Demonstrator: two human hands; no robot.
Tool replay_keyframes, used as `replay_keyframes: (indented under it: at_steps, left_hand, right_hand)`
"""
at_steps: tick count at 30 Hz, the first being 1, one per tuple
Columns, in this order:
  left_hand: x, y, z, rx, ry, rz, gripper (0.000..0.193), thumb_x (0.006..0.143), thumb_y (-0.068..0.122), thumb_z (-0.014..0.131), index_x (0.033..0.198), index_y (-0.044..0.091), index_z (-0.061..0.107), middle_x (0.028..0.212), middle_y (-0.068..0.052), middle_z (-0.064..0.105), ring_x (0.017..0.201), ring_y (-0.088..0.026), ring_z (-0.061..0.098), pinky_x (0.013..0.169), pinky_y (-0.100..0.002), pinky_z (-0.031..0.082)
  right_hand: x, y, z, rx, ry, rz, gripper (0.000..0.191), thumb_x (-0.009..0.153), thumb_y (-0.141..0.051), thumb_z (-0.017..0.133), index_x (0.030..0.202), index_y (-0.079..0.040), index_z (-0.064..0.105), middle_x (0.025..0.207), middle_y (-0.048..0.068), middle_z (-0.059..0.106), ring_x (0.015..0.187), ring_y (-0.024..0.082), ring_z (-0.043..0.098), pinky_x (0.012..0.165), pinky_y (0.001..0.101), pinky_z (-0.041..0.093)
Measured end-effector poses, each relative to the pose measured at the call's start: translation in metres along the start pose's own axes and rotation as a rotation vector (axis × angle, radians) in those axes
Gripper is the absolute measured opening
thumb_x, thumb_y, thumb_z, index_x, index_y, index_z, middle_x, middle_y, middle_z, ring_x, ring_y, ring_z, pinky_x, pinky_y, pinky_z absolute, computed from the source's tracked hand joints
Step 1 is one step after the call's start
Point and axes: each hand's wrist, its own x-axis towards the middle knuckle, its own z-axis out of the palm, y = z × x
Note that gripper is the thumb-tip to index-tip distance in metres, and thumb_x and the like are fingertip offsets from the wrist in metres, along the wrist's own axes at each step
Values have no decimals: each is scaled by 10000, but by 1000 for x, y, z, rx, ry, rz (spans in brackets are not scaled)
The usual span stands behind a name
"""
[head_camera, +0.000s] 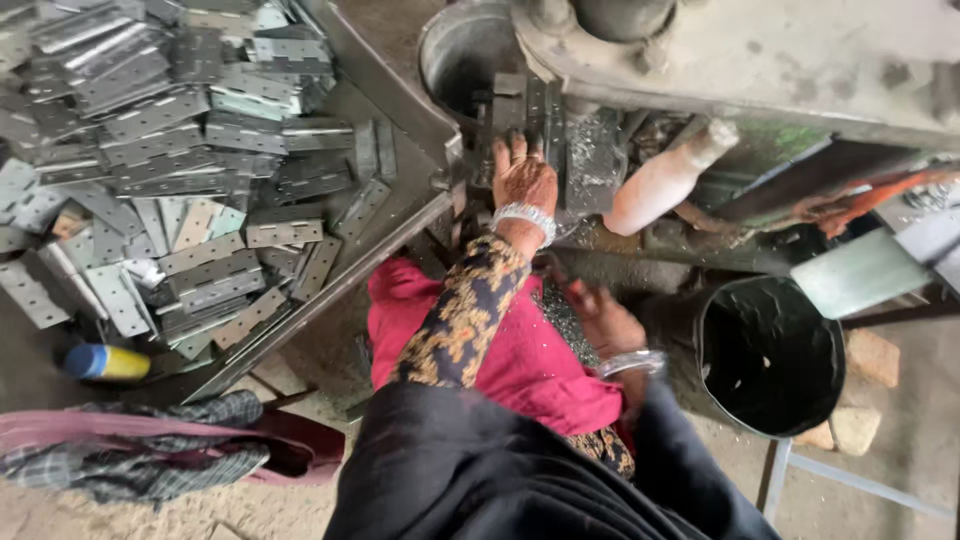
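From my remote feed: the worker's left arm wears a dark sleeve (462, 318) printed with golden-yellow flowers, and a cluster of silvery bangles (525, 218) circles that wrist. A single silvery bangle (632, 362) rings the right wrist. A bright pink garment (520, 360) covers the lap, with a black cloth (480, 470) draped over it.

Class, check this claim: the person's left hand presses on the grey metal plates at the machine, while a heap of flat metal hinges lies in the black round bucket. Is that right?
Not quite. The left hand does press on the grey metal plates, but the heap of flat metal hinges lies in the angled metal tray on the left, not in the black round bucket. The head view shows it.
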Motion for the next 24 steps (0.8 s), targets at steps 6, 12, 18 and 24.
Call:
replay_keyframes:
  at_steps: [6, 12, 18, 24]
  left_hand:
    - [5, -4, 3, -100, 30, -29, 390, 972, 195, 472, 1258, 52, 695, 1645, -67, 350, 1485, -348, 290, 1175, -585, 143]
    - [7, -8, -6, -136, -183, -14, 429, 1040, 164, 388, 1409, 82, 590, 1704, 8, 244, 1569, -314, 182, 1237, -617, 60]
    - [27, -8, -19, -33, -147, -27, 480, 1012, 212, 389, 1437, 72, 563, 1634, -44, 321, 1536, -339, 208, 1202, -630, 48]
    - [12, -11, -11, -64, -121, -16, 420, 1079, 202, 380, 1409, 98, 618, 1686, -20, 338, 1582, -286, 237, 1262, -607, 51]
  right_hand:
    - [-5, -5, 3, 273, 71, -7, 477, 1019, -540, 431, 1250, -167, 617, 1006, 252, 744, 891, 430, 724, 760, 535, 547]
    - [5, -3, -8, 106, 28, -8, 549, 1065, -577, 403, 1342, -127, 556, 1147, 277, 683, 953, 469, 648, 760, 546, 498]
    - [6, 1, 4, 524, -53, -43, 629, 1053, -645, 446, 1318, -95, 601, 1198, 295, 652, 1095, 504, 577, 891, 594, 452]
    - [-11, -23, -6, 222, 26, 132, 636, 1009, -635, 441, 1322, -91, 549, 1145, 285, 695, 1072, 489, 648, 858, 579, 508]
